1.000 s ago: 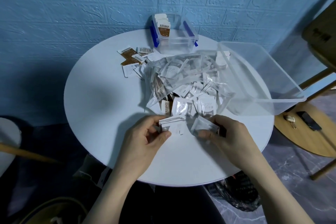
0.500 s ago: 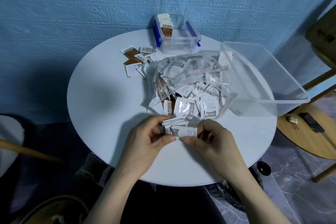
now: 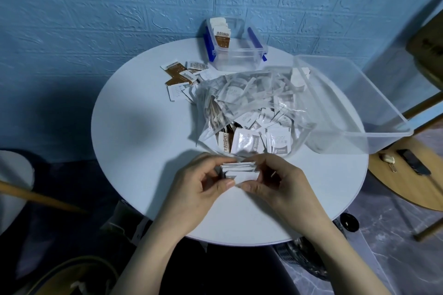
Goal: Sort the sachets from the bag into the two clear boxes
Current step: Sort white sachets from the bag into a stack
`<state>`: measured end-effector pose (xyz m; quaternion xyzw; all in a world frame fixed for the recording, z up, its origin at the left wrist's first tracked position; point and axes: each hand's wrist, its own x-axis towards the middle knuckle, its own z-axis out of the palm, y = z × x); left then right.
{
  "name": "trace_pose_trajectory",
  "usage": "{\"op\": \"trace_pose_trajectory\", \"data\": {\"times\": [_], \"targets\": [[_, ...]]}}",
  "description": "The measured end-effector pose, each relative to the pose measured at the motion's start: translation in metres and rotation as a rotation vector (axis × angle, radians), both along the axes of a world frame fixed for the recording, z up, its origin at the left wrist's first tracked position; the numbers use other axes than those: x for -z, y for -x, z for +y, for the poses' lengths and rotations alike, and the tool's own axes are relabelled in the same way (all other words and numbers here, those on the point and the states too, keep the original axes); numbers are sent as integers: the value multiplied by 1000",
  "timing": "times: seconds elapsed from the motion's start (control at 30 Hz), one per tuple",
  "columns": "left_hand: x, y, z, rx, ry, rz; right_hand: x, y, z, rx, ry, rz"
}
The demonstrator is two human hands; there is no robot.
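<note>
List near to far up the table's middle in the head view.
stack of white sachets held between left hand and right hand → clear bag of sachets → small clear box with blue clips → blue wall

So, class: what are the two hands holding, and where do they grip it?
A small stack of white sachets, pinched at its left end by the left hand and at its right end by the right hand.

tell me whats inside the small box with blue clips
The small box holds brown-and-white sachets standing at its left end; the rest looks bare. How many stand behind the front one is hidden.
</note>
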<state>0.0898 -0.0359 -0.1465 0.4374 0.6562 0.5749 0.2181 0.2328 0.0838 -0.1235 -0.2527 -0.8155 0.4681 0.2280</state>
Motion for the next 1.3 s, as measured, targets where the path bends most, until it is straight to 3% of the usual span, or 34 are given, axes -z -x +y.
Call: {"op": "trace_pose_trajectory", "data": {"times": [0.17, 0.37, 0.8, 1.03, 1.2, 1.3], "targets": [[-2, 2, -1, -36, 44, 117, 2, 3, 4, 13, -11, -40], [-10, -5, -4, -123, 188, 448, 3, 6, 5, 20, -83, -86], [-9, -9, 3, -121, 216, 332, 4, 1, 8, -81, -238, -33], [-38, -29, 16, 10, 15, 60, -30, -27, 15, -100, -148, 193], [-57, -51, 57, 65, -76, 63, -67, -52, 46, -101, -171, 143], [-60, -62, 84, -33, -137, 283, -92, -66, 77, -75, -266, 74]]}}
